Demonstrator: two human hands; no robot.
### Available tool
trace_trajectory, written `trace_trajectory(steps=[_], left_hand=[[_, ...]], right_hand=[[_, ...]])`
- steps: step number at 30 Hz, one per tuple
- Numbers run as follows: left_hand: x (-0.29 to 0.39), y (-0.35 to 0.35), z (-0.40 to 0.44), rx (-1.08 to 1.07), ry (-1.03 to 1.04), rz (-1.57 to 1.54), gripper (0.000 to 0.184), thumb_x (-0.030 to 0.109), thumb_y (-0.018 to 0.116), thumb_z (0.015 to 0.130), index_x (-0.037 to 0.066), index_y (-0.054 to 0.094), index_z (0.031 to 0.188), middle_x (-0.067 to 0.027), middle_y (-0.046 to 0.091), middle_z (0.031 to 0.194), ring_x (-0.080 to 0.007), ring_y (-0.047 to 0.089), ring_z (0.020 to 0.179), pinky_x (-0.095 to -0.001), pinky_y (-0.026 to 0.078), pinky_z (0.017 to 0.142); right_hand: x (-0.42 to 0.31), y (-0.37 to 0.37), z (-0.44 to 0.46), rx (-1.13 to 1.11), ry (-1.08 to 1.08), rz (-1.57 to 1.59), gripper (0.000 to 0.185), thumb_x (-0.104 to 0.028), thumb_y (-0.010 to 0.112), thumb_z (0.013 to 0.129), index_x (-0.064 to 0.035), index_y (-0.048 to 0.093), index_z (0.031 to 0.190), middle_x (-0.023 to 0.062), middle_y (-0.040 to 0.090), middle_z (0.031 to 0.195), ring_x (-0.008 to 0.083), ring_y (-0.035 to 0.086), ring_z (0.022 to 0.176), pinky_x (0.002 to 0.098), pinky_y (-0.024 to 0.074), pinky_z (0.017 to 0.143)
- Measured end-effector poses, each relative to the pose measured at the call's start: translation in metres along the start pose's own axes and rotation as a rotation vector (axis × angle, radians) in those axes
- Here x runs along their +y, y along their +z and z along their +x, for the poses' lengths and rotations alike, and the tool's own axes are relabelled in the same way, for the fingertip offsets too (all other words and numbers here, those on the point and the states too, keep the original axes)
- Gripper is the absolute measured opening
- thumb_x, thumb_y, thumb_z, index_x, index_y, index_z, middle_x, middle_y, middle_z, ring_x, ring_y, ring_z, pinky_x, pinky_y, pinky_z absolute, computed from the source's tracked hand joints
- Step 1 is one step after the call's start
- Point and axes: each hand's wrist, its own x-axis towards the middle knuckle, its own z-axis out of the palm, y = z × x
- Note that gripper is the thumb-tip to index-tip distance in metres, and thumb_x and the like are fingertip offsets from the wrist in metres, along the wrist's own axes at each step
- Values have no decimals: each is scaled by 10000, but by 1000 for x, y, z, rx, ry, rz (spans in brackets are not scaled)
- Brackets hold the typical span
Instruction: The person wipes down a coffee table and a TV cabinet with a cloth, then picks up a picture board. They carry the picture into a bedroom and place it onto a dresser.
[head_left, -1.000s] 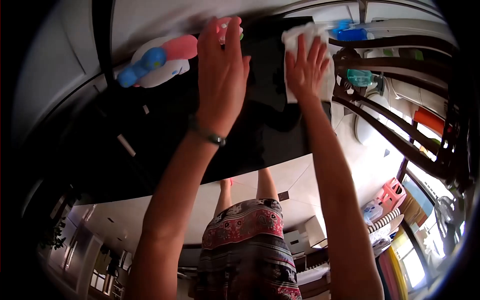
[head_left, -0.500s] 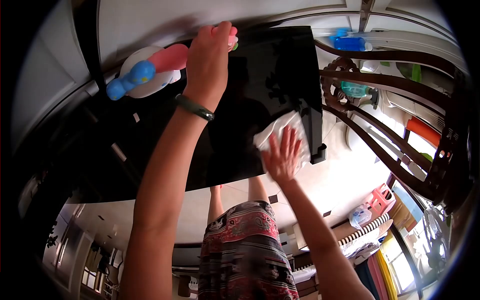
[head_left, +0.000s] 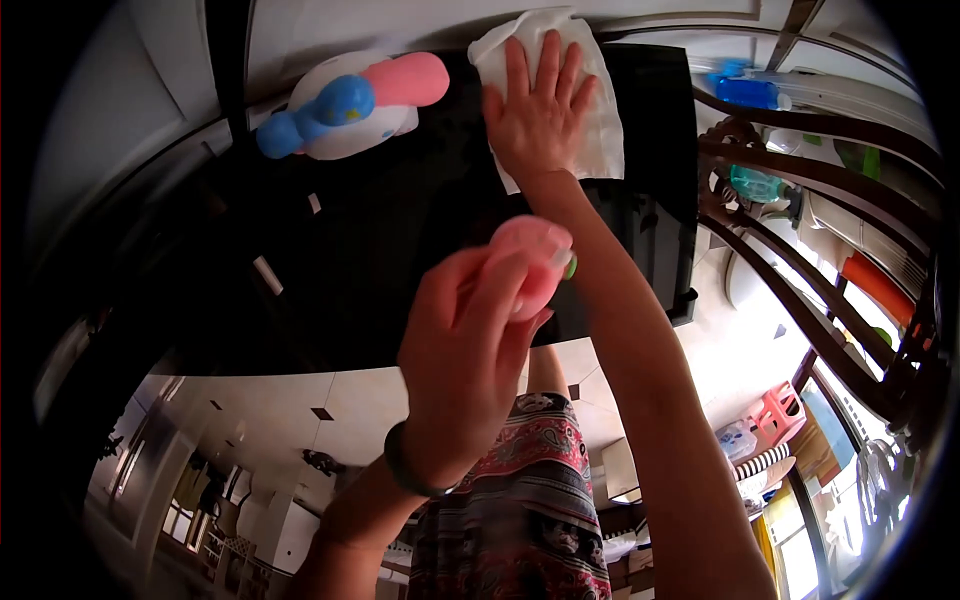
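Note:
My left hand (head_left: 470, 340), with a dark bangle at its wrist, is closed around a small pink object (head_left: 530, 262) that has a green bit on its side. It is held up in front of the glossy black surface (head_left: 400, 220). Flat on a white cloth (head_left: 605, 140), my right hand (head_left: 540, 110) has its fingers spread, near the surface's back edge by the wall. Left of the cloth stands a white rounded figure (head_left: 345, 140) with pink and blue balloon-like parts (head_left: 410, 80).
A dark wooden chair (head_left: 810, 160) stands at the right, with a blue bottle (head_left: 750, 93) and a teal bottle (head_left: 757, 184) beyond it. Farther down on the right are a pink stool (head_left: 780, 412) and a window. A pale wall runs behind the black surface.
My left hand has lifted the pink object off the back of the black surface and brought it nearer to me. My right hand and the cloth have moved from the front right to the back edge.

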Motion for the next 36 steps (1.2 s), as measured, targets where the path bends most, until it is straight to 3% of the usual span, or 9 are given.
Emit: trace_trajectory(steps=[8,12,15,18,24,32,33,34,36], left_hand=[[5,-33,-45,-1,-210,46,405,98,748,814,63,584,1182,-128,568,1145,-218,594,880,-302,517,698],[8,-37,-43,-9,-207,42,412,98,743,823,65,561,1191,-124,563,1146,-201,577,855,-288,504,681],[11,-39,-45,-18,-215,58,414,68,737,818,68,559,1191,-121,564,1152,-208,583,891,-290,503,685],[8,-48,-47,-67,-242,59,425,39,728,825,33,536,1204,-97,531,1192,-193,570,1015,-291,558,801],[8,-19,-22,5,-248,-62,412,43,742,804,67,578,1181,-125,566,1130,-249,597,901,-316,517,716],[-15,52,83,147,212,33,302,41,707,781,130,612,1054,-117,572,930,-302,614,817,-372,505,652],[-18,62,97,148,251,53,255,63,695,794,120,611,1028,-126,577,924,-311,614,811,-379,510,648],[-19,70,110,146,283,73,210,84,682,806,110,609,1002,-135,582,918,-321,614,804,-386,515,645],[-23,83,130,128,431,123,327,63,705,804,111,589,1106,-96,591,900,-290,606,805,-356,497,682]], right_hand=[[-28,-43,-109,-394,-346,117,665,-431,609,837,-257,397,1442,108,246,1562,334,229,1434,546,223,1129],[-1,-65,-238,-704,-670,234,635,-449,585,830,-279,444,1425,5,302,1553,233,211,1452,485,109,1176],[75,-108,-254,-579,-913,135,645,-426,599,808,-349,426,1425,-9,304,1549,198,210,1453,495,82,1184],[121,-119,-234,-608,-701,78,708,-380,699,722,-350,469,1391,17,320,1538,247,250,1441,547,111,1164],[54,-69,-80,-374,-350,109,659,-389,689,765,-318,469,1383,90,278,1551,337,264,1422,605,235,1095],[137,-28,38,-31,-292,-121,528,-469,555,875,-352,459,1381,41,339,1518,321,262,1416,631,190,1099],[144,-51,44,-60,-246,-101,508,-459,553,882,-348,467,1370,58,359,1504,346,300,1391,589,293,1069],[137,-72,44,-150,-199,11,591,-306,566,844,-114,446,1389,146,391,1455,421,291,1370,579,264,1089],[153,-59,28,-23,-106,85,498,-443,548,890,-326,463,1367,97,353,1499,376,343,1357,527,417,990]])
